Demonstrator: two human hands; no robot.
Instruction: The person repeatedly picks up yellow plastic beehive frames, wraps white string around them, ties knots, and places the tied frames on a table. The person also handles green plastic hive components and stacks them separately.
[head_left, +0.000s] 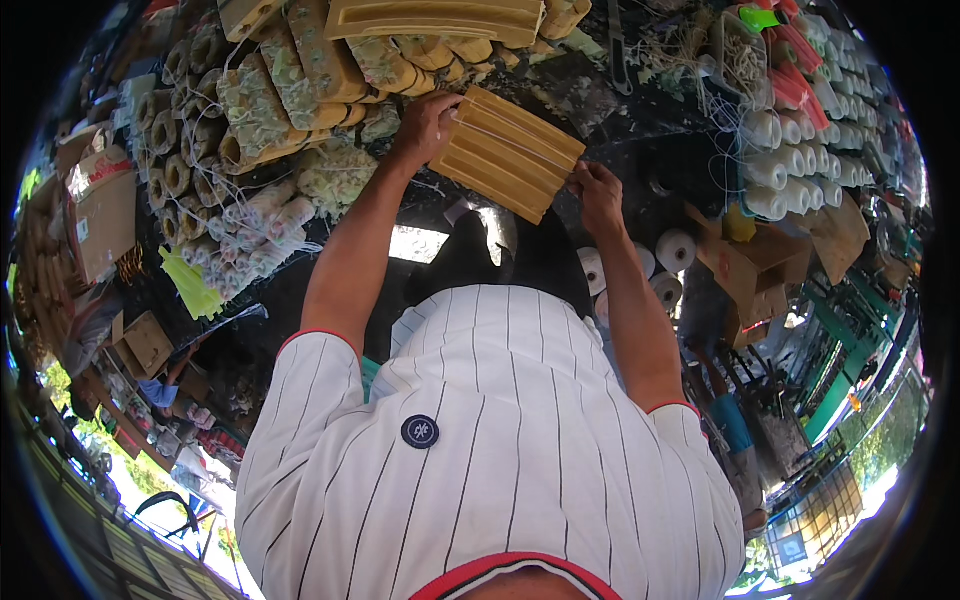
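Note:
A tan, grooved mould block (499, 169), of a material I cannot settle, is held tilted above my lap. Its long parallel channels face up. Strands of white cord (517, 135) run lengthwise over it, from one hand to the other. My left hand (429, 129) grips the block's upper left end, thumb and fingers at the cord. At the opposite end, the fingertips of my right hand (598, 196) pinch the cord close to the block's edge. Another tan mould piece (435, 21) lies on the stack beyond my left hand.
Stacked tan mould blocks (322, 60) stand at the upper left, above wrapped bundles (259, 232). White thread spools (765, 176) fill the right side, near a cardboard box (757, 262). More thread cones (675, 251) stand by my right forearm. Other people (159, 391) are at the lower left and right.

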